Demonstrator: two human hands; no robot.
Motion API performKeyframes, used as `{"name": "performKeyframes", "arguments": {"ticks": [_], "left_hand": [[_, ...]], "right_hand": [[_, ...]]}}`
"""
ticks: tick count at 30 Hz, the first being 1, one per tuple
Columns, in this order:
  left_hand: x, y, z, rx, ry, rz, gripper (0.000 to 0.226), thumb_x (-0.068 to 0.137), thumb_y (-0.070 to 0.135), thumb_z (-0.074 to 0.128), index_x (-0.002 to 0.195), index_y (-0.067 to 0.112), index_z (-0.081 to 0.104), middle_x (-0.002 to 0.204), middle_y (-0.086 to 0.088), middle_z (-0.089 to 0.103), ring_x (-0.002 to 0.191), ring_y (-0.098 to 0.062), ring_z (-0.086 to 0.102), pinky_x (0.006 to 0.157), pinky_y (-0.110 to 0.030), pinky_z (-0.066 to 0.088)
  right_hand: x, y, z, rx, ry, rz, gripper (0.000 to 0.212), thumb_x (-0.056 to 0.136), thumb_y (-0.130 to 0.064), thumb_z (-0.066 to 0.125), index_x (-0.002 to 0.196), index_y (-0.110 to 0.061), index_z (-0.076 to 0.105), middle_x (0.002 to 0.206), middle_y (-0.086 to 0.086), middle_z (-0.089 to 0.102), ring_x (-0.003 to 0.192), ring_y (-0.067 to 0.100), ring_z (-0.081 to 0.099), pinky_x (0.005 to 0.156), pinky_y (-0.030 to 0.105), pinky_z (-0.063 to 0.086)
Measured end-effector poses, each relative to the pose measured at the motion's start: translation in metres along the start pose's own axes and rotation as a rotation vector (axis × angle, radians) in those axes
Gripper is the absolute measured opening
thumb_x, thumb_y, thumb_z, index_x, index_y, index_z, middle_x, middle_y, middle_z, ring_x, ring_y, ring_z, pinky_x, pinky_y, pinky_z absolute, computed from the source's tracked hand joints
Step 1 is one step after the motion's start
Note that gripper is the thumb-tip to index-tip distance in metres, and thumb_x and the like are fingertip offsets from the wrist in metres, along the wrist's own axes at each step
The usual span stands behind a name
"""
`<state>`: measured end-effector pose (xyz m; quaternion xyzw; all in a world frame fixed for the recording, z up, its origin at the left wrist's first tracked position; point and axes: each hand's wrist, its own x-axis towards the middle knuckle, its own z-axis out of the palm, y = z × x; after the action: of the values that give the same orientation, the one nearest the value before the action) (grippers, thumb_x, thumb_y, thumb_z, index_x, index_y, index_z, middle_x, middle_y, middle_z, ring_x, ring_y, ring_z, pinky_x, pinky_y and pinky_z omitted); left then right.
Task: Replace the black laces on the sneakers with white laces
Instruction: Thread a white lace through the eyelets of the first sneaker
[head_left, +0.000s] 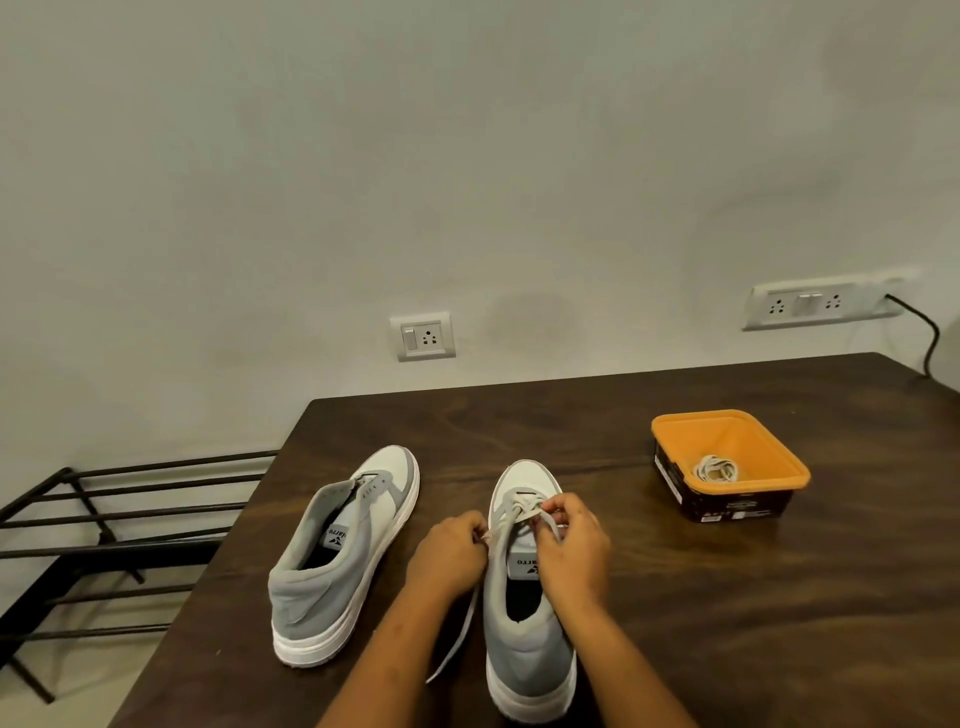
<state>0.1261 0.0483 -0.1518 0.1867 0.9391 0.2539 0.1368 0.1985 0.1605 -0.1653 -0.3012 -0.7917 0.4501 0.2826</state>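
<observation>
Both forearms are bare to the frame's edge, and the left hand (451, 552) and right hand (574, 552) wear nothing.

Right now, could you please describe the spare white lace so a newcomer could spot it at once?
On the dark wooden table, look right of both sneakers to the orange tub. The spare white lace lies coiled inside it, untouched by either hand.

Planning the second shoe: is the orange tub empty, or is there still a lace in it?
Not empty. A coiled white lace lies on the bottom of the orange tub, untouched, while both hands work at the right sneaker.
</observation>
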Motion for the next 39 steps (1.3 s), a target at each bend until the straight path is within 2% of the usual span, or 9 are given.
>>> {"name": "performKeyframes", "arguments": {"ticks": [3,8,11,15,19,28,32,35,39], "left_hand": [[0.002,-0.004,-0.006,-0.073,0.085,0.004,0.016,0.088,0.021,0.047,0.08,0.027,0.059,0.098,-0.007,0.054,0.092,-0.028,0.054,0.082,-0.037,0.046],[-0.013,0.009,-0.045,-0.809,0.054,-0.085,0.024,0.098,0.009,0.042,0.077,0.012,0.053,0.078,-0.007,0.057,0.075,-0.018,0.054,0.073,-0.026,0.044],[-0.024,0.028,-0.062,-1.066,0.003,-0.052,0.024,0.1,0.014,0.042,0.079,0.009,0.053,0.07,-0.007,0.055,0.065,-0.017,0.052,0.067,-0.028,0.046],[-0.024,0.062,-0.067,-1.523,-0.014,-0.069,0.018,0.1,0.006,0.036,0.1,0.005,0.055,0.072,-0.009,0.056,0.063,-0.016,0.054,0.062,-0.027,0.053],[-0.016,0.078,-0.062,-1.72,0.101,-0.097,0.022,0.101,0.0,0.031,0.117,0.006,0.045,0.086,-0.013,0.063,0.072,-0.02,0.06,0.055,-0.024,0.058],[0.001,0.03,-0.036,-1.195,0.159,-0.307,0.013,0.093,-0.009,0.045,0.093,0.004,0.048,0.082,-0.014,0.056,0.065,-0.02,0.056,0.048,-0.024,0.051],[0.0,0.02,-0.035,-0.296,0.166,-0.341,0.023,0.092,0.014,0.051,0.113,0.003,0.051,0.116,-0.019,0.058,0.104,-0.035,0.058,0.084,-0.037,0.05],[-0.009,0.032,-0.035,-0.033,0.295,-0.04,0.052,0.093,0.019,0.052,0.141,0.008,0.035,0.147,-0.014,0.033,0.136,-0.029,0.032,0.109,-0.034,0.028],[-0.015,0.056,-0.028,-0.245,0.129,0.331,0.036,0.09,0.007,0.056,0.124,0.019,0.057,0.122,-0.003,0.06,0.107,-0.013,0.057,0.095,-0.022,0.044]], "right_hand": [[0.0,0.0,-0.001,0.012,-0.004,0.007,0.011,0.091,-0.013,0.059,0.092,-0.024,0.057,0.099,-0.003,0.06,0.086,0.011,0.054,0.058,0.006,0.032],[0.001,-0.002,-0.003,0.037,-0.083,0.012,0.02,0.092,-0.011,0.058,0.093,-0.03,0.058,0.108,-0.003,0.058,0.094,0.01,0.054,0.061,0.004,0.035],[0.0,-0.01,-0.01,0.094,-0.139,-0.051,0.035,0.084,-0.002,0.06,0.085,-0.037,0.061,0.109,-0.009,0.053,0.108,0.014,0.05,0.088,0.02,0.043],[-0.004,-0.037,-0.016,0.015,-0.395,-0.155,0.021,0.084,-0.028,0.065,0.075,-0.046,0.057,0.108,-0.02,0.051,0.107,0.004,0.042,0.102,0.035,0.032],[0.002,-0.047,-0.011,0.065,-0.519,-0.134,0.027,0.093,-0.029,0.052,0.066,-0.033,0.057,0.083,-0.013,0.058,0.09,0.009,0.054,0.092,0.041,0.039],[0.018,-0.031,-0.036,0.346,-0.641,-0.111,0.028,0.102,-0.014,0.042,0.097,-0.013,0.069,0.067,-0.009,0.056,0.061,0.001,0.051,0.066,0.021,0.045],[0.031,-0.037,-0.042,0.264,-0.521,-0.16,0.028,0.101,-0.013,0.043,0.097,-0.017,0.071,0.069,-0.011,0.055,0.066,-0.001,0.054,0.068,0.015,0.044],[0.038,-0.037,-0.043,0.101,-0.507,-0.227,0.025,0.098,-0.013,0.049,0.1,-0.019,0.073,0.091,-0.012,0.06,0.088,-0.001,0.055,0.077,0.013,0.043],[0.04,-0.034,-0.039,0.158,-0.388,-0.198,0.019,0.09,-0.009,0.063,0.096,-0.021,0.075,0.087,-0.014,0.065,0.09,0.004,0.062,0.081,0.018,0.05]]}}
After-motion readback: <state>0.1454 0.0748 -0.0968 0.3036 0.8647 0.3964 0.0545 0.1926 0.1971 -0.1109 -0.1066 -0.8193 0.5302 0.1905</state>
